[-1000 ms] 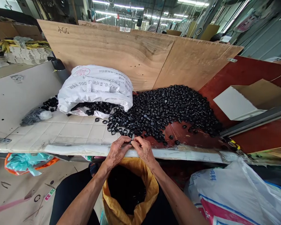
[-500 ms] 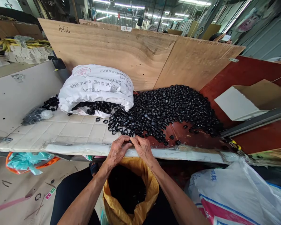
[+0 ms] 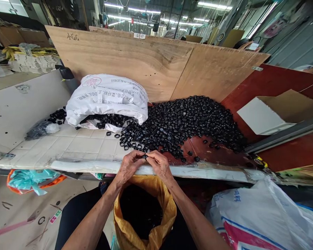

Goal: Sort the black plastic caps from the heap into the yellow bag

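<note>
My left hand (image 3: pixel 130 166) and my right hand (image 3: pixel 159 164) meet at the table's front edge, fingers pinched on one small black part (image 3: pixel 145 157) between them. Just beyond my fingertips lies a heap of black rings (image 3: pixel 138 134), which merges with a larger pile of black round parts (image 3: pixel 198 116) to the right. A white sack (image 3: pixel 109 93) lies on its side at the left, black rings showing at its mouth. Below my hands stands an open yellow sack (image 3: pixel 169 208) with dark contents that are hard to make out.
Wooden boards (image 3: pixel 120 55) wall off the back. An open carton (image 3: pixel 263 116) and a metal bar (image 3: pixel 284 136) are at the right. A clear bag of dark pieces (image 3: pixel 36 130) lies at the left. A white and pink sack (image 3: pixel 261 211) stands at the lower right.
The small black part now shows between my fingertips, where it was mostly hidden before. My hands have hardly moved; the whole view has shifted slightly.
</note>
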Demonstrator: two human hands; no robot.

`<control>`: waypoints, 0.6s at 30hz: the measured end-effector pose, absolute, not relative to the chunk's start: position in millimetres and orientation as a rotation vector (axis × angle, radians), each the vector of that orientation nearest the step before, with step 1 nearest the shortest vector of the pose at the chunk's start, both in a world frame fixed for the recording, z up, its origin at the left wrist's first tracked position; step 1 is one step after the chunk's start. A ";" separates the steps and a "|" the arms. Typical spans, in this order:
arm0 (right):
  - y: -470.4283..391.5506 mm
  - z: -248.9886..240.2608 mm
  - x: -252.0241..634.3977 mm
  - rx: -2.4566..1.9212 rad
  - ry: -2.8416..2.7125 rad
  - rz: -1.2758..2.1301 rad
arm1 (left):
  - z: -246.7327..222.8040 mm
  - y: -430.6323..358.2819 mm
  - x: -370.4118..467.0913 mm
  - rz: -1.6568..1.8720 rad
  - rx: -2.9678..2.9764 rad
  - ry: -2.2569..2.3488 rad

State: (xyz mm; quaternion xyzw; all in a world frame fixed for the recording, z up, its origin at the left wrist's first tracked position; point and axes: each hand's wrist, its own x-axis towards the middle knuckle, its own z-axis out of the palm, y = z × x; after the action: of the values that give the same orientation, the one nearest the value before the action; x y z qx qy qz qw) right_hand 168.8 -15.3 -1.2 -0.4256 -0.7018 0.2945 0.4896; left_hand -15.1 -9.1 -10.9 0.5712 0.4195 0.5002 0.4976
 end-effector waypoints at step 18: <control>-20.1 -7.6 159.8 -1.152 -1.696 0.516 | -13.8 -10.5 -14.9 1.285 1.441 1.002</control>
State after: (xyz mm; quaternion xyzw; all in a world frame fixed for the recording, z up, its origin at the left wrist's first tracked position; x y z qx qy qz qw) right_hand 159.8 -20.1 -7.6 -0.4745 -0.6986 0.2126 0.4915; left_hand -14.9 -10.5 -13.8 0.5865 0.4079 0.5231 0.4647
